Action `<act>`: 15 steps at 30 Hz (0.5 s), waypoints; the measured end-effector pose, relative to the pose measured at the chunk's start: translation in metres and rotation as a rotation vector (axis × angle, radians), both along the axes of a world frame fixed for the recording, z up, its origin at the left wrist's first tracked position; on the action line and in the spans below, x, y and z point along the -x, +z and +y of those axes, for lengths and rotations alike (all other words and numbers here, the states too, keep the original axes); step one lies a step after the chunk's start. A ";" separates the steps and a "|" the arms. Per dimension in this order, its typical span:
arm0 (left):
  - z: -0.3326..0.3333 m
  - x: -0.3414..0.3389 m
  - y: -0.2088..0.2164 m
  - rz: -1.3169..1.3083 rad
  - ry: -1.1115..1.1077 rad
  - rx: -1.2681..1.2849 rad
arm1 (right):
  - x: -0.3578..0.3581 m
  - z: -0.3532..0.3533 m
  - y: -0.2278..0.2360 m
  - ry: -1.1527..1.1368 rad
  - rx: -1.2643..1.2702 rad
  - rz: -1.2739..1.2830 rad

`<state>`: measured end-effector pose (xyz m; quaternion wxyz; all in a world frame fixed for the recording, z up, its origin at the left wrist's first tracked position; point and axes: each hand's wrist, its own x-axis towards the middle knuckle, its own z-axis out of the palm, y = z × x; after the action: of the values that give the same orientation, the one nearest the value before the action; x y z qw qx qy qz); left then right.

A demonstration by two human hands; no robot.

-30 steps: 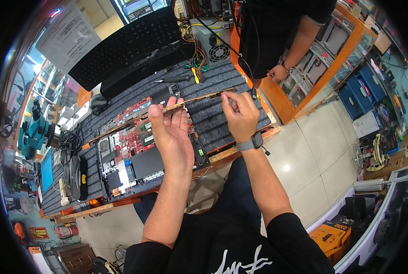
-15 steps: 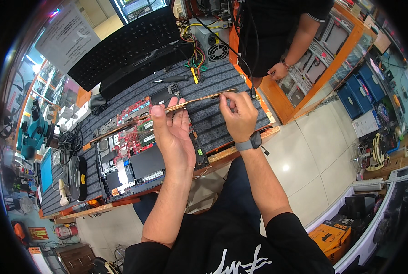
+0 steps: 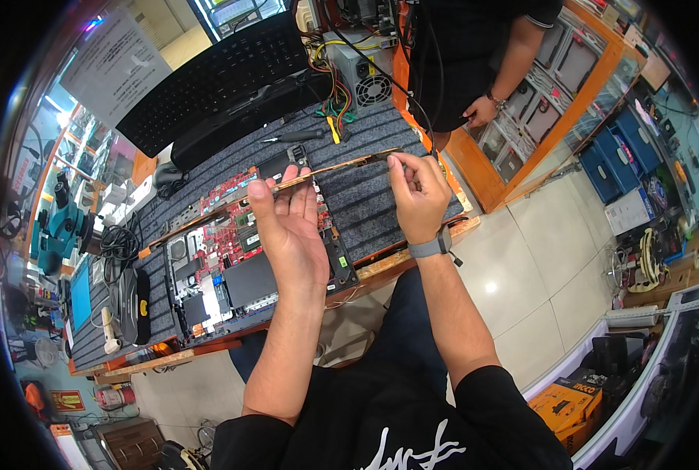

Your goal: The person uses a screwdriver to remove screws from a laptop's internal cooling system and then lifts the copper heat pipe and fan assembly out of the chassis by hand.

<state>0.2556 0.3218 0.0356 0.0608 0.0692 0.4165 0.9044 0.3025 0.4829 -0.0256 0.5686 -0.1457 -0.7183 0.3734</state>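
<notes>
A long, thin copper-coloured strip with dark parts [image 3: 208,219] slants above the bench, seen nearly edge-on; its exact kind is hard to make out. My left hand [image 3: 293,239], palm up, holds it near the middle, with the thumb on the near side and fingers behind. Around its upper right end, the curled fingers of my right hand [image 3: 420,192] pinch it. Beneath lies an opened laptop [image 3: 247,278], its red circuit board [image 3: 220,262] and dark battery-like block showing. My left hand and the strip hide part of it.
Behind the laptop stand a black keyboard [image 3: 216,86] and a power supply [image 3: 369,78] with coloured cables. A screwdriver [image 3: 294,136] lies on the ribbed grey mat [image 3: 373,188]. At left are a teal microscope [image 3: 55,223] and coiled cable [image 3: 121,247]. Another person [image 3: 475,70] stands at the far right.
The strip has tilted slightly, and its right end sits a little higher. My right hand has shifted slightly right; my left hand has moved slightly left. The other person's hand has moved slightly.
</notes>
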 end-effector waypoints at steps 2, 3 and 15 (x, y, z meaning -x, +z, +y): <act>0.001 -0.002 0.000 0.003 0.002 0.000 | 0.000 -0.001 0.000 0.009 0.004 -0.041; 0.002 -0.003 0.001 0.009 -0.001 0.004 | 0.000 -0.001 0.000 -0.007 -0.026 -0.052; 0.003 -0.007 -0.001 0.030 -0.008 0.028 | 0.001 0.000 -0.004 -0.021 -0.066 0.003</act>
<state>0.2623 0.3243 0.0348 0.0591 0.0833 0.4298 0.8971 0.3020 0.4825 -0.0299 0.5781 -0.1337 -0.7279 0.3436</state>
